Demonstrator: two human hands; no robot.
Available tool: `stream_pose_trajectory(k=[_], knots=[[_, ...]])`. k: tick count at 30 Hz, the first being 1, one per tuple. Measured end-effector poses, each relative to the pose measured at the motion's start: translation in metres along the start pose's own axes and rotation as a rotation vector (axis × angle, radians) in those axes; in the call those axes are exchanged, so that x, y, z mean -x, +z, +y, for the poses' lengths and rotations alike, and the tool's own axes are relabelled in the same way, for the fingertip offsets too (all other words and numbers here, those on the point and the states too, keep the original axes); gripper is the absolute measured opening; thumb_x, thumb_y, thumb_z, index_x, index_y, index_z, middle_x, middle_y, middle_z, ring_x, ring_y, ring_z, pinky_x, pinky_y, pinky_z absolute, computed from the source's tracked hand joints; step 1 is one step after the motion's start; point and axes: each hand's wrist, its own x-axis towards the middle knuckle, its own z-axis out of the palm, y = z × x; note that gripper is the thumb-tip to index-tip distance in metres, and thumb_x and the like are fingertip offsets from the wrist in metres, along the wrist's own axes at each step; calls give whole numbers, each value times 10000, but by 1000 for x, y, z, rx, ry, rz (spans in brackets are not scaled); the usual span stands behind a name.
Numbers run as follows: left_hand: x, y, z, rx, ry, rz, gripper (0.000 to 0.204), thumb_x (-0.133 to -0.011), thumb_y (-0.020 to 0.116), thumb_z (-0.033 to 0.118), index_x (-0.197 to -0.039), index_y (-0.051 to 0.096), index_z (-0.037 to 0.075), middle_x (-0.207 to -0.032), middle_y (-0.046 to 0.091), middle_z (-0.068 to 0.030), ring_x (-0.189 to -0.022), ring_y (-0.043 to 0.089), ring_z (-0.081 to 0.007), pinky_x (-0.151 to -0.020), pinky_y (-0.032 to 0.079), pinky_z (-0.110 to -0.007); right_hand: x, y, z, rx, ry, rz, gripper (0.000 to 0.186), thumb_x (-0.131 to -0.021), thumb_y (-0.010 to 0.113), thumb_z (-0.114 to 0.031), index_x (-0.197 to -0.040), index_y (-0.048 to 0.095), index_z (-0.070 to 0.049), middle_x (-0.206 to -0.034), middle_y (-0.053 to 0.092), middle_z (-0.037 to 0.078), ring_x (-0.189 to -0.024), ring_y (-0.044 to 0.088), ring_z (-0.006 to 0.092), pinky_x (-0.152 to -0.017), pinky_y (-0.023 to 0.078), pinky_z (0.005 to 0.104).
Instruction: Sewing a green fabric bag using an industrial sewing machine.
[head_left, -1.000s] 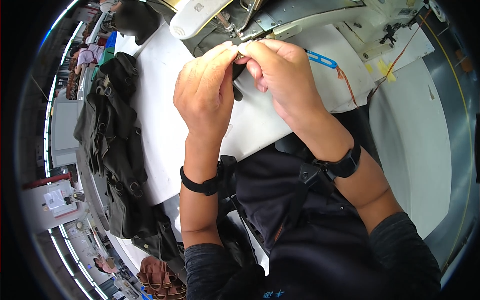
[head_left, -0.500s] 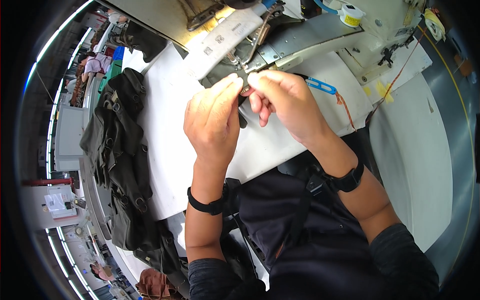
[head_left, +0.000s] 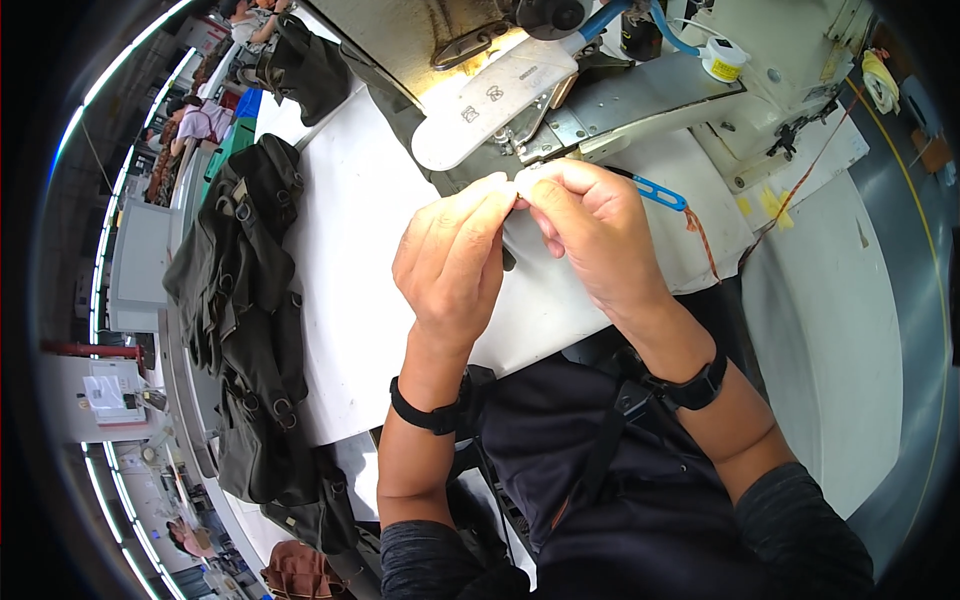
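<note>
A small pale piece (head_left: 522, 190) is pinched between the fingertips of the left hand (head_left: 455, 265) and right hand (head_left: 590, 235), both raised above the white table (head_left: 340, 240) near its far edge.

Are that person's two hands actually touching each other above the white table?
Touching. The head view shows the left hand and right hand meeting at the fingertips, with no gap, just before the sewing machine.

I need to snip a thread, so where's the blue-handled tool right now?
In the head view the blue-handled tool lies on the white table, just past the right hand, below the sewing machine's grey metal plate.
</note>
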Motion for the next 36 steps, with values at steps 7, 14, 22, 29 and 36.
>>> stream_pose_trajectory(k=[7,14,22,29,36], knots=[[2,4,0,19,-40,16,312,-733,761,-96,-1019,751,28,-1016,772,-117,-876,727,-250,-751,550,-332,-4,-2,-2,137,-14,-20,198,-1024,612,-138,-888,695,-20,-682,569,-34,-574,470,35,-524,382,206],[-1,8,-2,25,-92,17,314,-744,763,-108,-1028,738,24,-1009,767,-114,-873,713,-255,-754,554,-335,-10,0,-7,191,10,4,195,-982,627,-102,-881,714,41,-680,655,13,-604,558,36,-549,439,218],[-5,16,-8,-41,-67,42,291,-763,768,-109,-1016,734,31,-1006,768,-110,-869,718,-255,-760,560,-334,-9,-8,-21,458,-27,-15,231,-1036,578,-142,-932,714,13,-668,635,17,-508,514,39,-478,404,205],[-4,15,-6,-36,-106,26,288,-765,787,-90,-1013,728,45,-1008,770,-91,-880,722,-255,-775,559,-336,-29,-12,-32,429,-143,-2,201,-1015,621,-170,-1036,680,21,-617,648,42,-479,528,51,-456,411,246],[-10,12,-14,16,-59,2,272,-786,784,-76,-1018,724,52,-998,767,-88,-851,710,-247,-749,541,-341,-40,-16,-38,363,-76,-97,235,-998,646,-183,-876,697,11,-571,606,8,-449,477,38,-427,370,237]])
